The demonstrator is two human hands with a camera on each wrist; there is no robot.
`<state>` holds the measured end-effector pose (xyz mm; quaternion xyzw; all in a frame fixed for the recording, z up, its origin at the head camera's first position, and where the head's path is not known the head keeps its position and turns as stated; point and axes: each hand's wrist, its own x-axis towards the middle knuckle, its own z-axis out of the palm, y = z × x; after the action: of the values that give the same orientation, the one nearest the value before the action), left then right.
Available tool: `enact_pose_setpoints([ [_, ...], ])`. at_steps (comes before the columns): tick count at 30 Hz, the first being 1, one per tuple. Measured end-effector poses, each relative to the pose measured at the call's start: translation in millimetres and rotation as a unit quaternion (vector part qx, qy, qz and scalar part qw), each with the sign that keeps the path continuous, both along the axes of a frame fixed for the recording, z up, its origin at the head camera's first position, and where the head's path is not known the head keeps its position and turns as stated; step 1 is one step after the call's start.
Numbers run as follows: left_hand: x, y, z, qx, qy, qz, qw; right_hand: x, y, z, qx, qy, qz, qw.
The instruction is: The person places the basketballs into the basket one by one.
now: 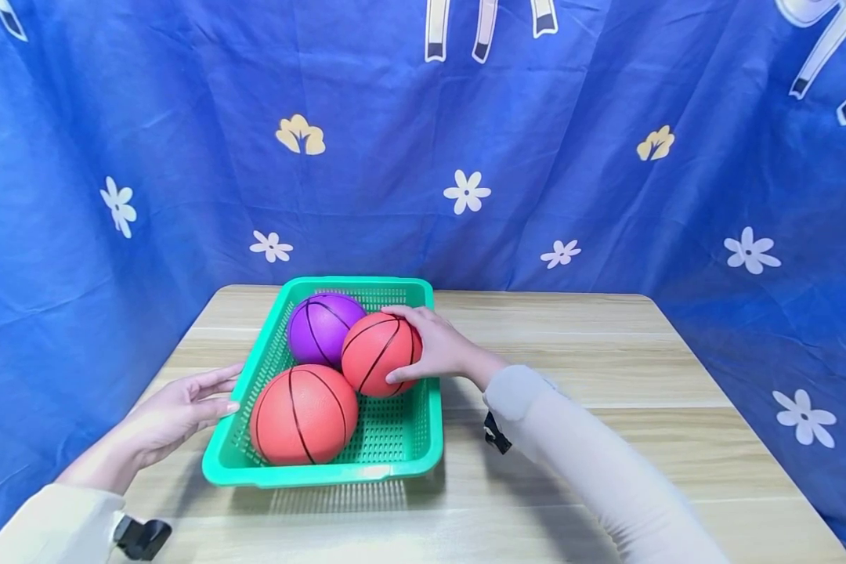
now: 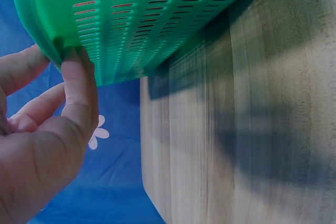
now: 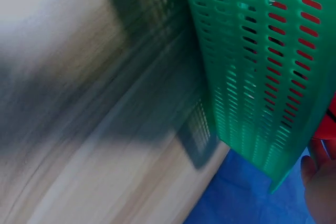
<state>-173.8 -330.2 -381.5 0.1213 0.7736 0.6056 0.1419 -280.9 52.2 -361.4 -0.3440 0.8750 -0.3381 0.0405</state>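
Note:
A green plastic basket [image 1: 324,475] with slotted walls stands on the table. In it lie a purple ball [image 1: 317,333], a larger red ball [image 1: 303,415] at the near left, and a smaller red ball [image 1: 374,352] by the right side; all carry black basketball lines. My left hand [image 1: 183,407] pinches the basket's left rim, thumb and fingertips meeting it in the left wrist view. Curved around the smaller red ball, my right hand [image 1: 437,345] holds it with thumb and fingers spread. The right wrist view shows only part of that hand [image 3: 323,187] beyond the basket wall.
The wood-grain table [image 1: 585,376] extends to the right of the basket. A blue curtain [image 1: 395,227] with flowers and animal legs hangs behind and at both sides. Each sleeve carries a black strap buckle, such as the left buckle [image 1: 141,538].

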Motion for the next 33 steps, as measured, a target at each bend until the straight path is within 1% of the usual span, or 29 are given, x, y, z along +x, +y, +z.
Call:
enact_pose_setpoints([
  [4,-0.7,-0.4,-0.4,0.003,0.002,-0.002,1.0,-0.5,1,-1.4,0.004,0.005,-0.002,1.0],
  [9,-1.3,0.0,0.4,-0.002,0.004,-0.001,1.0,-2.8,3,-1.5,0.006,0.017,0.016,0.9997],
  [12,-1.6,1.4,1.9,-0.012,0.001,0.005,0.9999,-3.5,5,0.0,-0.002,0.009,0.031,0.9995],
  [15,-2.1,2.9,4.5,-0.023,-0.004,0.008,0.9997,-3.3,7,4.2,-0.013,-0.01,0.041,0.999],
  [18,-2.4,4.0,9.4,-0.042,-0.015,0.004,0.999,-3.7,9,10.3,-0.017,-0.02,0.042,0.9987],
  [21,-3.0,6.7,17.0,-0.079,-0.023,0.007,0.9966,-4.0,13,17.5,-0.02,-0.025,0.042,0.9986],
  [23,-4.0,9.6,24.0,-0.113,-0.015,0.01,0.9934,-4.6,15,22.5,-0.021,-0.023,0.043,0.9986],
  [26,-7.0,15.8,35.9,-0.161,0.012,0.019,0.9867,-6.0,19,29.9,-0.026,-0.013,0.049,0.9984],
  [28,-9.6,21.7,44.4,-0.19,0.036,0.029,0.9806,-7.0,22,34.6,-0.031,-0.007,0.05,0.9982],
  [31,-13.9,32.8,56.8,-0.223,0.065,0.047,0.9716,-8.1,29,41.5,-0.037,-0.006,0.045,0.9983],
  [33,-16.7,42.1,65.0,-0.238,0.073,0.059,0.9667,-7.9,34,46.7,-0.037,-0.005,0.038,0.9986],
])
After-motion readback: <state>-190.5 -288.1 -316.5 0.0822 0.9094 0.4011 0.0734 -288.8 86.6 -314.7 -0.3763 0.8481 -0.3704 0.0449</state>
